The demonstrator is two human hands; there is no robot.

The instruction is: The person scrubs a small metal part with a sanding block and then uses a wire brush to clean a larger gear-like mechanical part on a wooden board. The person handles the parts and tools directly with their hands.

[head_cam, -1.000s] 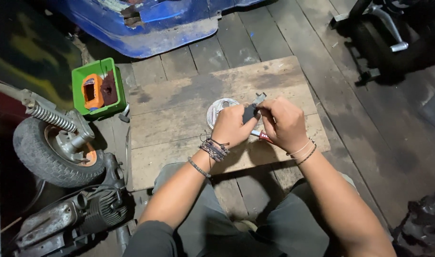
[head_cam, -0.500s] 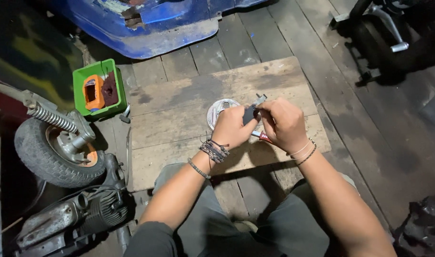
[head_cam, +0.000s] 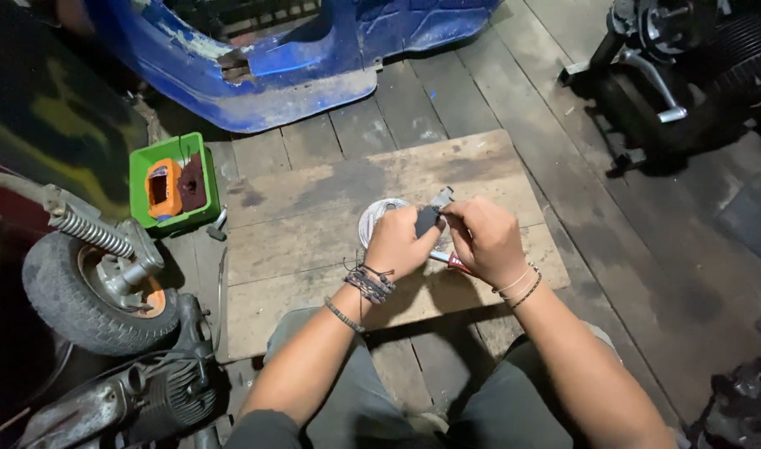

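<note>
My left hand (head_cam: 402,243) and my right hand (head_cam: 484,239) are closed together on a small dark part (head_cam: 426,219) with a metal bracket sticking out at its top. They hold it just above a wooden board (head_cam: 314,241). A round silver metal plate (head_cam: 375,218) lies on the board behind my left hand, partly hidden by it. A red-handled screwdriver (head_cam: 448,261) lies on the board under my hands, mostly covered.
A green box (head_cam: 174,175) with an orange piece stands left of the board. A small wheel with a spring (head_cam: 98,274) and an engine block (head_cam: 139,391) lie at the left. A blue body panel (head_cam: 289,58) is beyond; dark machinery (head_cam: 680,75) sits at the far right.
The view has tilted, so everything sits lower in the frame. My hands keep the same grip on the dark part.
</note>
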